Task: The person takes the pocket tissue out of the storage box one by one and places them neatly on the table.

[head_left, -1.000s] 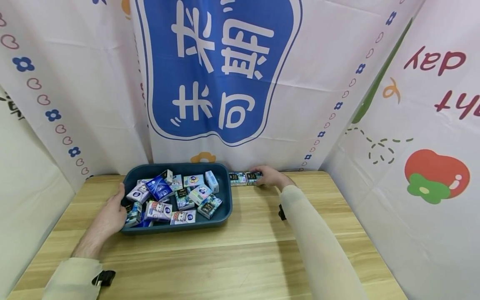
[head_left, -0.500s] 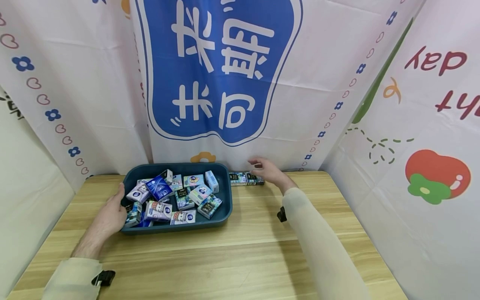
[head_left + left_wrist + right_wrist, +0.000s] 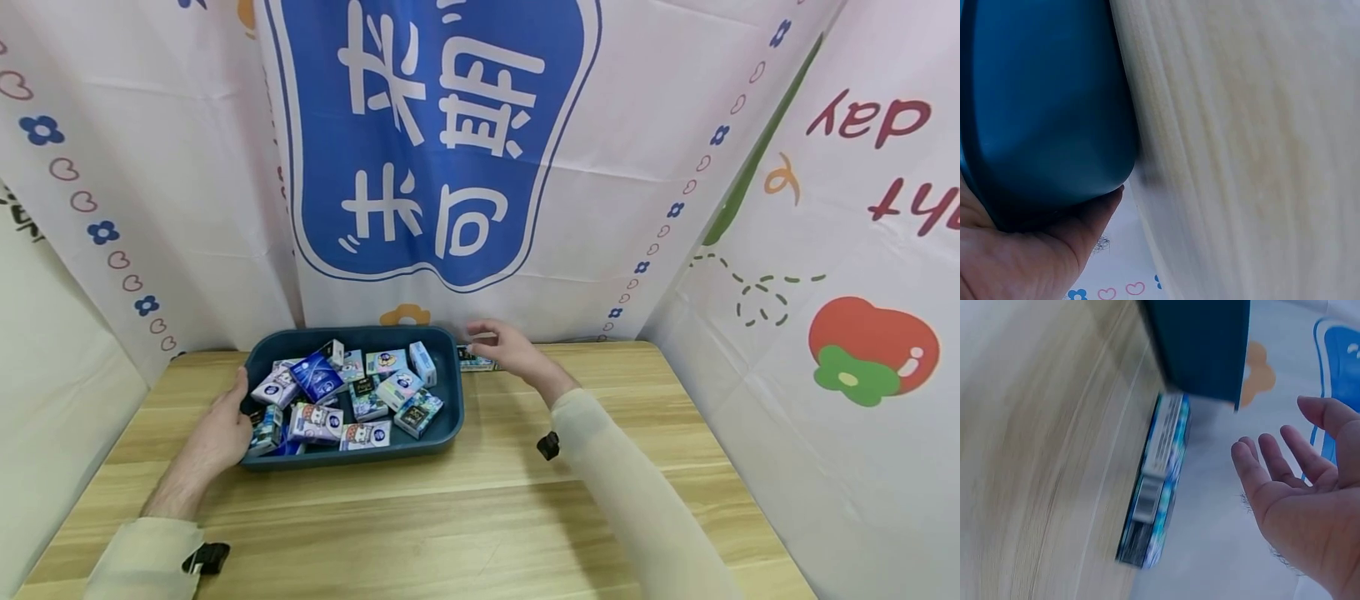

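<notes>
A dark teal plastic tray (image 3: pixel 351 458) stands against the back curtain, with several pocket tissue packs (image 3: pixel 318 421) heaped loosely in it. My left hand (image 3: pixel 213 425) holds the tray's left end; in the left wrist view that hand (image 3: pixel 1029 262) lies against the tray's outer wall (image 3: pixel 1054 112). Beside the tray's right end is a short row of dark, floral tissue packs (image 3: pixel 1159 469), end to end along the curtain. My right hand (image 3: pixel 513 350) hovers over this row, fingers apart and loosely bent, holding nothing. From the head, it hides part of the row.
The wooden table (image 3: pixel 420 533) spreads in front of the tray and to its right. A printed white curtain (image 3: pixel 600 208) rises directly behind, and further curtains (image 3: pixel 795 350) close off both sides.
My right hand has let go of the right-hand pack in the row, lifted off, and moved left toward the tray. The left hand and tray have stayed put.
</notes>
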Tool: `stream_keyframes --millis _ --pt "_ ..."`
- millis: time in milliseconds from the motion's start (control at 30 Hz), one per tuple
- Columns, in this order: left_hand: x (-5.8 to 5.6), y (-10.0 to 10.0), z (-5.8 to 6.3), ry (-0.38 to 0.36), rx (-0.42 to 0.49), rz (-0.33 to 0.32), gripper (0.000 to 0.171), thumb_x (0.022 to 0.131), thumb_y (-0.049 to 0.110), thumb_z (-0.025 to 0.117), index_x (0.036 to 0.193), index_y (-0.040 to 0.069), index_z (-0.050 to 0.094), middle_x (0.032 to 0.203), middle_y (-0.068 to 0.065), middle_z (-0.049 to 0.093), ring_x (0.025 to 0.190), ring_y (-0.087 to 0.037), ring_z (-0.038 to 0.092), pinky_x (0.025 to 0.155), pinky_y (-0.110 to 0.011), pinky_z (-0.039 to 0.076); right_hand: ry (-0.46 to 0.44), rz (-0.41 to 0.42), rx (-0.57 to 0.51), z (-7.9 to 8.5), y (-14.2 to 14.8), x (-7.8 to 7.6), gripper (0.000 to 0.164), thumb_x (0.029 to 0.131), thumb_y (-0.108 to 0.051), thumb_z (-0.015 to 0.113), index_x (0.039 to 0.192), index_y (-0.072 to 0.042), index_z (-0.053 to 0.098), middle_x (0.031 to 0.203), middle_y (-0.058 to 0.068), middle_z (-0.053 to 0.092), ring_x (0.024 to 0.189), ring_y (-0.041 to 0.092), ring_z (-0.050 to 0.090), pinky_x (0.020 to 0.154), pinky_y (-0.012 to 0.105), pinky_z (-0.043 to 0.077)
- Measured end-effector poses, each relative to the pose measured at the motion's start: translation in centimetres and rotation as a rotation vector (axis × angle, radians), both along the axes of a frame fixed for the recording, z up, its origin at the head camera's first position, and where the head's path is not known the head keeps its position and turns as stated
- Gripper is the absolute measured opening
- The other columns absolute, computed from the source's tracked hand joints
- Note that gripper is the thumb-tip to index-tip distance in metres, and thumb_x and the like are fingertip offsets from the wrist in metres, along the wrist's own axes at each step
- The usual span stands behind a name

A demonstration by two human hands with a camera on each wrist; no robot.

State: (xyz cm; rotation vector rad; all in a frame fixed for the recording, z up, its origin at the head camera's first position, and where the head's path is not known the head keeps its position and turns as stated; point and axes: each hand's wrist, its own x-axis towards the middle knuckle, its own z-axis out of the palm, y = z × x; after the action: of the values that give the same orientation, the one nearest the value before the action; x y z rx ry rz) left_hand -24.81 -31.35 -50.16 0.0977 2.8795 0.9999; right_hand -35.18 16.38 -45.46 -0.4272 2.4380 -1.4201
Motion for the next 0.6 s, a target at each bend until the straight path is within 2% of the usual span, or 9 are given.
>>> stream_keyframes --millis 167,400,600 --pt "0.0 0.0 -0.2 -0.003 -0.005 0.006 0.078 0.102 -0.001 0.029 0.163 0.005 -0.019 0.163 -0.049 0.005 0.149 -0.07 0.015 0.12 -0.081 0.021 -0.013 0.017 -0.021 0.1 -1.8 1.0 0.052 0.105 -0.027 0.065 0.153 -0.013 0.053 0.162 0.013 0.052 0.151 0.034 0.05 0.123 0.054 0.047" --pt "0.1 -0.1 -0.3 -0.009 0.004 0.003 0.077 0.102 0.0 0.028 0.163 0.005 -0.019 0.164 -0.048 0.002 0.15 -0.069 0.013 0.121 -0.081 0.019 0.021 -0.056 -0.033 -0.1 -4.0 2.3 0.041 0.104 -0.025 0.067 0.145 -0.022 0.061 0.156 0.005 0.058 0.143 0.029 0.059 0.117 0.048 0.054" --pt "0.1 0.0 -0.3 0.001 0.014 -0.002 0.077 0.102 -0.001 0.028 0.163 0.004 -0.018 0.165 -0.047 0.001 0.15 -0.069 0.012 0.122 -0.08 0.017 0.058 -0.093 -0.037 -0.3 -5.8 3.1 0.041 0.104 -0.02 0.065 0.145 -0.017 0.062 0.155 0.011 0.06 0.141 0.029 0.062 0.115 0.046 0.056"
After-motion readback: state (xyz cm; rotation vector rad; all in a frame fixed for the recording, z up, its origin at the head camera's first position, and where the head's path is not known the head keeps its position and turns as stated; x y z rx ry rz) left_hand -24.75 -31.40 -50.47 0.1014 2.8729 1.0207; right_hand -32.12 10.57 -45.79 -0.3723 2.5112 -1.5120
